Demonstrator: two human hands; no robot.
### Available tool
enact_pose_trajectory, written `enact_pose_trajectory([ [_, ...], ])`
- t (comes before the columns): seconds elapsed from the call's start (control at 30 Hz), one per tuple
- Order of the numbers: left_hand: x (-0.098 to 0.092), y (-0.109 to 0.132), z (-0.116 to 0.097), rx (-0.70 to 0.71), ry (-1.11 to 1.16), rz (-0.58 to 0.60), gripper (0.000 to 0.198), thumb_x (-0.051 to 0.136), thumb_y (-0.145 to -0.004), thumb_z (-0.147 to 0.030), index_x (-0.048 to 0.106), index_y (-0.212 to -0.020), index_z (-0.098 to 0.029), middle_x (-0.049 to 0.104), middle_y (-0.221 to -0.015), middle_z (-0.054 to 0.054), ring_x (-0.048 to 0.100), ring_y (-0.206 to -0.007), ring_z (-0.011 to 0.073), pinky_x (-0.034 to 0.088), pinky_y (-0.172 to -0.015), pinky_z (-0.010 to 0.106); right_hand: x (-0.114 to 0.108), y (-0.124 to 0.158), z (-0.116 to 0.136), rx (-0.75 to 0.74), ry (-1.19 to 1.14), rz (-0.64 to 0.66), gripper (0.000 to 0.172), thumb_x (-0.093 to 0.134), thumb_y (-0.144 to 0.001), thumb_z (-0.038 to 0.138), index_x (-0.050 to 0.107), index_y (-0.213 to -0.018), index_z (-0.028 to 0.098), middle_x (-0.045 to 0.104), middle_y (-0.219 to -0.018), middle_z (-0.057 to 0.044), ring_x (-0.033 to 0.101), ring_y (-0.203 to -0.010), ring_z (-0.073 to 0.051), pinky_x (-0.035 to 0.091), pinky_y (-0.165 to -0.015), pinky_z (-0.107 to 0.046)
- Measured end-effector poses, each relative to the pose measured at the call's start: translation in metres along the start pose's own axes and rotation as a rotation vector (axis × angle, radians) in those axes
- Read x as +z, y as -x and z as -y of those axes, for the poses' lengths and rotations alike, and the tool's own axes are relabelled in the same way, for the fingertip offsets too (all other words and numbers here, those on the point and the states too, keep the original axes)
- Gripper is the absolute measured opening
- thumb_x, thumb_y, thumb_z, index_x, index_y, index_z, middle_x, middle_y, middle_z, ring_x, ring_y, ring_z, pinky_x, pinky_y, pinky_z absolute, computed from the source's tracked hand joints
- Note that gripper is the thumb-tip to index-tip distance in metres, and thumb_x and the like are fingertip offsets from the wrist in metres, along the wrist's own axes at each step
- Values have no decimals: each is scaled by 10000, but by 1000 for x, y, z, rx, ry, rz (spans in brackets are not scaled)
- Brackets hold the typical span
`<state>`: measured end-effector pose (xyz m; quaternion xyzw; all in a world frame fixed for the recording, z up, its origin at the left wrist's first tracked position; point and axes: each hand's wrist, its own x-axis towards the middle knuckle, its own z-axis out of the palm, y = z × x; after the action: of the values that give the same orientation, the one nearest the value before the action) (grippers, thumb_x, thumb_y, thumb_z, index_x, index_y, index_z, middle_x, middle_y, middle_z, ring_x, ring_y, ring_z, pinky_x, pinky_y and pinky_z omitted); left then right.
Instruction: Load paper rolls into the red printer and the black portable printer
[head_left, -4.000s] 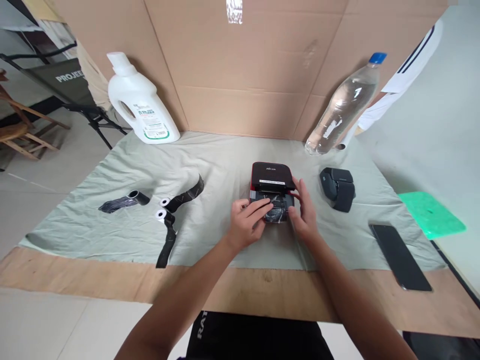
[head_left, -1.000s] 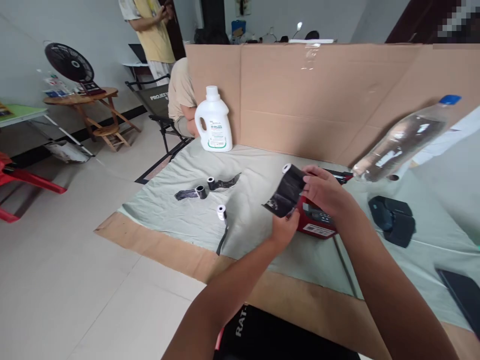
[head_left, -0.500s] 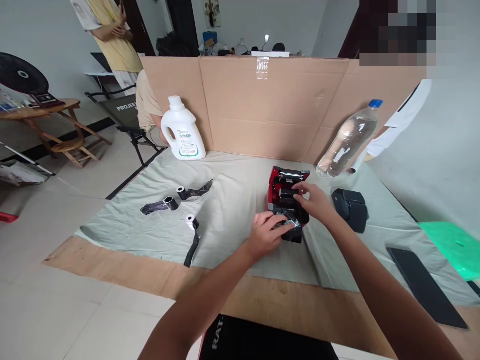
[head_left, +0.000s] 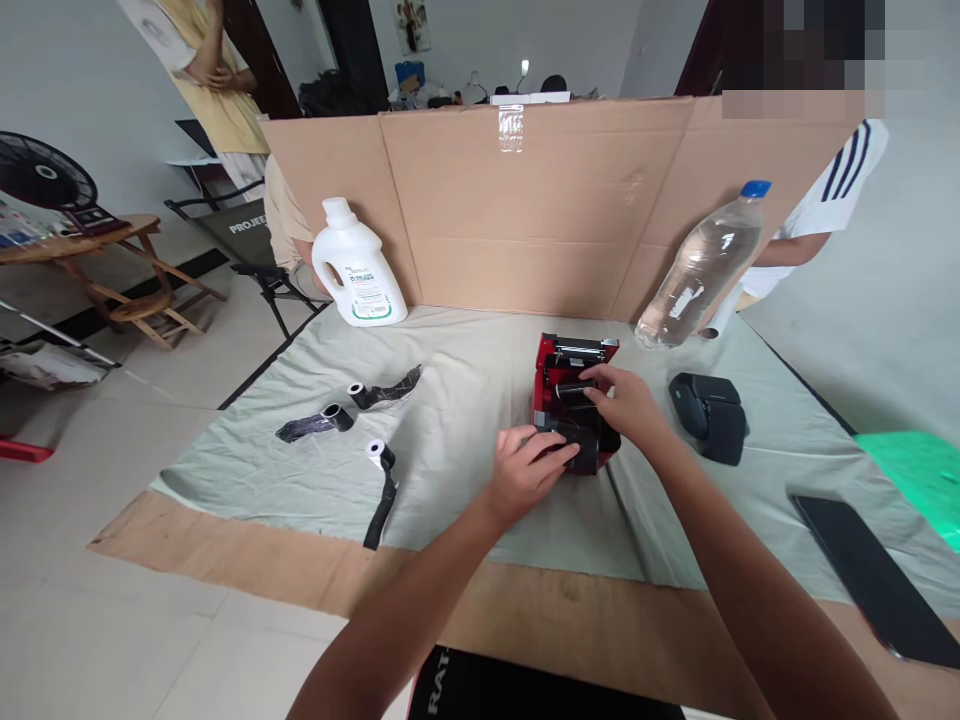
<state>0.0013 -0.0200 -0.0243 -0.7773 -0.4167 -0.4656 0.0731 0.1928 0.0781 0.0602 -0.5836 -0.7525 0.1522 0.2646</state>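
An opened red and black printer-like device point(head_left: 550, 376) stands on the cloth, its inside facing up. A black roll point(head_left: 574, 394) lies in its cavity, and my right hand point(head_left: 626, 402) pinches the roll's right end between thumb and fingers. From the roll a wide black strip point(head_left: 583, 446) runs toward me over the front edge. My left hand point(head_left: 529, 468) is on this strip with its fingers bent over it; the thumb is mostly hidden. On the left lie three small rolls with dark tails: a white-ended roll point(head_left: 377, 453), a black roll point(head_left: 339, 416) and another roll point(head_left: 358, 394).
A cardboard screen point(head_left: 517, 210) stands behind, with a white detergent jug point(head_left: 364, 275) and a leaning clear bottle point(head_left: 697, 265) before it. At right are a black device point(head_left: 709, 415), a dark flat slab point(head_left: 874, 570) and green plastic point(head_left: 911, 475). People stand or sit beyond the screen.
The black strip under my left hand now lies flatter and shines less. My right hand still holds the roll, which is slightly more tilted. The view has shifted a little.
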Motion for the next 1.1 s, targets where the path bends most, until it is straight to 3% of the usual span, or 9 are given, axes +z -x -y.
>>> enact_pose_trajectory([
  [0.13, -1, -1, -1, 22, -11, -7, 285, 591, -991, -233, 794, -1114, -391, 781, -1032, -6, 599, -988, 197, 405, -864, 362, 2, 2, -1, 39, -61, -8, 306, 602, -864, 237, 761, -1123, 215, 772, -968, -73, 700, -885, -261, 532, -875, -425],
  [0.27, -2, -1, -1, 3, -22, 24, 283, 588, -995, -235, 796, -1111, -388, 785, -1032, -5, 606, -985, 200, 404, -858, 368, 8, -2, 5, 5, 66, 109, 364, 560, -900, 181, 745, -1214, 190, 774, -1136, -118, 700, -1036, -299, 502, -955, -458],
  [0.4, -2, -3, -2, 40, -25, -31, 279, 608, -982, -211, 792, -1109, -378, 778, -1020, -4, 598, -975, 195, 399, -852, 354, 8, -2, 13, -19, 260, 154, 382, 530, -919, 125, 743, -1227, 200, 747, -1249, -126, 622, -1203, -351, 419, -1006, -519],
  [0.73, -1, -7, -2, 47, -74, -105, 274, 622, -961, -179, 804, -1085, -342, 773, -1011, 9, 584, -968, 199, 420, -850, 352, 9, -11, 28, -10, 484, 286, 300, 573, -825, 79, 777, -1010, 197, 774, -1077, -142, 565, -1200, -380, 391, -953, -483],
  [0.83, -2, -6, -1, 46, -52, -109, 273, 635, -954, -171, 795, -1104, -333, 773, -1021, 5, 585, -976, 198, 426, -862, 354, -5, -5, 14, 22, 329, 159, 208, 582, -858, 149, 769, -917, 219, 776, -988, -114, 620, -1093, -361, 424, -932, -483],
  [0.9, -2, -5, 0, 51, -61, -88, 273, 635, -958, -177, 790, -1111, -341, 771, -1026, 4, 593, -976, 194, 422, -859, 355, -17, -3, 0, 55, 202, -71, 184, 577, -903, 261, 744, -962, 209, 762, -990, -121, 641, -1017, -343, 450, -919, -482],
  [0.97, -3, -4, 1, 69, -82, -63, 274, 629, -967, -190, 786, -1116, -357, 767, -1025, 4, 602, -974, 188, 417, -851, 353, -26, -7, -13, 21, 104, -288, 292, 557, -925, 358, 699, -1108, 180, 739, -1098, -157, 638, -1002, -332, 458, -943, -497],
  [1.03, -4, -5, 1, 100, -92, -54, 275, 632, -970, -190, 780, -1125, -361, 766, -1022, 4, 608, -969, 184, 412, -848, 348, -27, -17, -19, -52, -9, -344, 389, 532, -931, 415, 652, -1212, 173, 714, -1184, -170, 636, -978, -307, 461, -960, -499],
  [1.1, -7, -7, -1, 139, -93, -66, 268, 642, -966, -178, 776, -1123, -348, 769, -1010, 2, 610, -954, 179, 410, -848, 344, -21, -24, -20, -81, -170, -286, 398, 509, -934, 466, 655, -1183, 193, 722, -1154, -144, 638, -902, -269, 486, -917, -463],
])
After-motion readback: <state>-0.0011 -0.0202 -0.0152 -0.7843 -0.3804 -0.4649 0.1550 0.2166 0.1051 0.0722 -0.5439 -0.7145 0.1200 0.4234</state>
